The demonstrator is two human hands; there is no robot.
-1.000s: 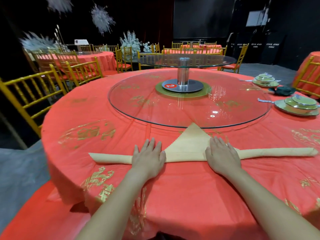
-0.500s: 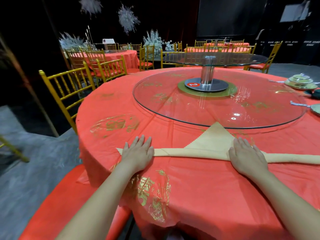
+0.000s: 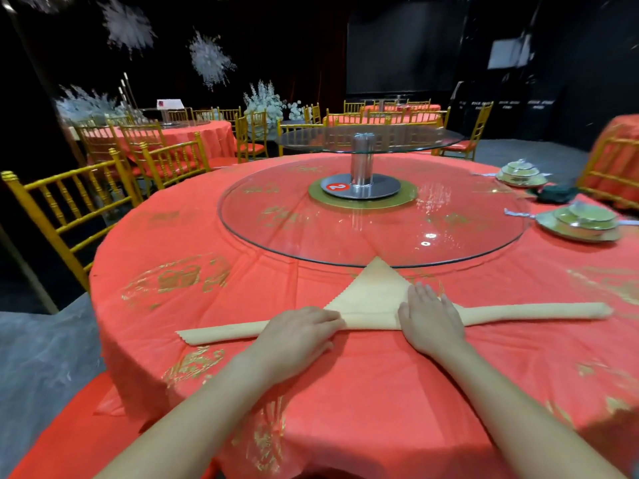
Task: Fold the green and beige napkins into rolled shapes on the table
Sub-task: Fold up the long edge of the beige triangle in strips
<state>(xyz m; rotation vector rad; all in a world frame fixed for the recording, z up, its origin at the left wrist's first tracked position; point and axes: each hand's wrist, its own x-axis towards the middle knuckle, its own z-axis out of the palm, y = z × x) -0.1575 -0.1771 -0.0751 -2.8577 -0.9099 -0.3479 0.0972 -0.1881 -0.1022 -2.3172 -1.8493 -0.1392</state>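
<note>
Beige napkin (image 3: 370, 299) sits at the near edge of the surface (image 3: 345, 392). Its near side is wound into a long thin roll running left-right, and a flat triangular flap is left pointing away. Flap tip reaches the rim of the glass turntable (image 3: 345, 229); can't tell if it touches. Right hand (image 3: 430, 323) is flat, fingers straight, pressing where the roll meets the flap, probably to pin the roll so it doesn't unwind. Left hand (image 3: 301, 333) lies across the roll just left of centre with fingers pointing inward; can't tell whether it only presses or pinches, thumb is hidden. The hands are near each other at the middle, so both roll ends lie free. My read: beige roll is partly done and the flap is still to take up. The cloth looks matte and woven with a zigzag-cut edge, soft enough to spring open if let go. The red cover is glossy with gold print and looks slippery. A dark green heap (image 3: 556, 193), likely the green napkin, is far right between two plate settings (image 3: 581, 221), well apart and unrolled. Gold chairs (image 3: 69, 202) ring the surface.
</note>
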